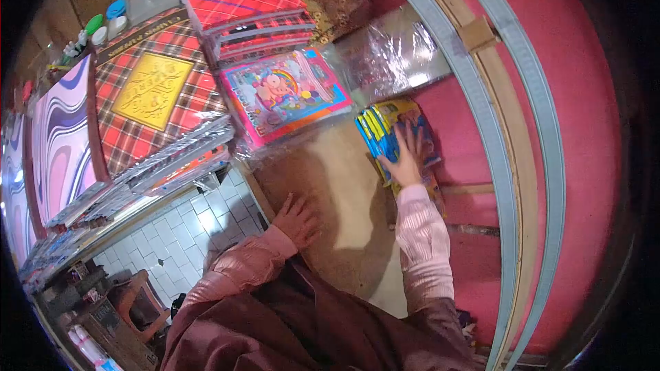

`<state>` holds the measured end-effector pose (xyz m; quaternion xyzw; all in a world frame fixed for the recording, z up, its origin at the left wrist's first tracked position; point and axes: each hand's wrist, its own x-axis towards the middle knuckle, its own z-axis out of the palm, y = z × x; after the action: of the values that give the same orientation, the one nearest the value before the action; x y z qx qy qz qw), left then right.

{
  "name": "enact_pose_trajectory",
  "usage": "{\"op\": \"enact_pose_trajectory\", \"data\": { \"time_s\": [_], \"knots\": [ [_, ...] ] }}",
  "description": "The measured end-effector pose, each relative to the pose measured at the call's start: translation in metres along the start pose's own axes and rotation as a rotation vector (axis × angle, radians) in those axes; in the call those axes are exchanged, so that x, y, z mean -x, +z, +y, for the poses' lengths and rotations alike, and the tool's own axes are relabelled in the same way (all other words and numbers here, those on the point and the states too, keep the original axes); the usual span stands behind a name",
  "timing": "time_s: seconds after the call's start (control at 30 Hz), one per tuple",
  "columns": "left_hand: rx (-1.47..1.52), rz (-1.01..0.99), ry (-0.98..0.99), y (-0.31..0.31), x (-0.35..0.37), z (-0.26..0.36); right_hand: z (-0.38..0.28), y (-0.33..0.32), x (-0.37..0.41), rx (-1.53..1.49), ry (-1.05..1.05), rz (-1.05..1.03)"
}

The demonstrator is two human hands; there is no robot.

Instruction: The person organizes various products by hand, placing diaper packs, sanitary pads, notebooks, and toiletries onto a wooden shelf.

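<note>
My right hand lies on a stack of blue and yellow packets, fingers spread across the top and the thumb toward the near side. Part of the stack is hidden under the hand. My left hand rests with its fingers apart on the brown wooden surface, holding nothing. Beyond both hands lies a pink cartoon-covered book in clear plastic wrap. Next to it, near the packets, is a shiny clear plastic-wrapped bundle.
Tall stacks of red plaid books and purple swirl-patterned books stand at the left. More plaid books are piled at the back. Curved grey-edged wooden strips run down the right side before a pink wall. White floor tiles show below left.
</note>
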<state>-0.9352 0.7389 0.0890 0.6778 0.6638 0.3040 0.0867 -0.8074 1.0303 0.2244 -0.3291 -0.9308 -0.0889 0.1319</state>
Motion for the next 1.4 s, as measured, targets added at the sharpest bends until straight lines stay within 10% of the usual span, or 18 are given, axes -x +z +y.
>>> {"op": "enact_pose_trajectory", "data": {
  "time_s": [0.37, 0.63, 0.9, 1.03, 1.4],
  "knots": [
    [-0.009, 0.003, 0.017, -0.002, -0.002, 0.000, -0.014, -0.014, -0.008, 0.056, 0.094, -0.059],
    [-0.006, 0.014, 0.105, -0.015, -0.002, 0.004, -0.110, -0.071, 0.166, -0.201, 0.003, -0.007],
    [0.129, 0.016, 0.324, -0.039, 0.013, 0.020, -0.155, -0.161, 0.351, -0.119, 0.511, 0.025],
    [0.189, -0.113, 0.747, -0.042, 0.031, 0.076, -0.215, -0.189, 0.429, -0.087, 0.756, 0.233],
    [1.044, -0.746, 1.676, -0.035, 0.297, 0.302, -0.602, -0.257, 0.599, 0.325, 1.805, 0.374]
  ]
}}
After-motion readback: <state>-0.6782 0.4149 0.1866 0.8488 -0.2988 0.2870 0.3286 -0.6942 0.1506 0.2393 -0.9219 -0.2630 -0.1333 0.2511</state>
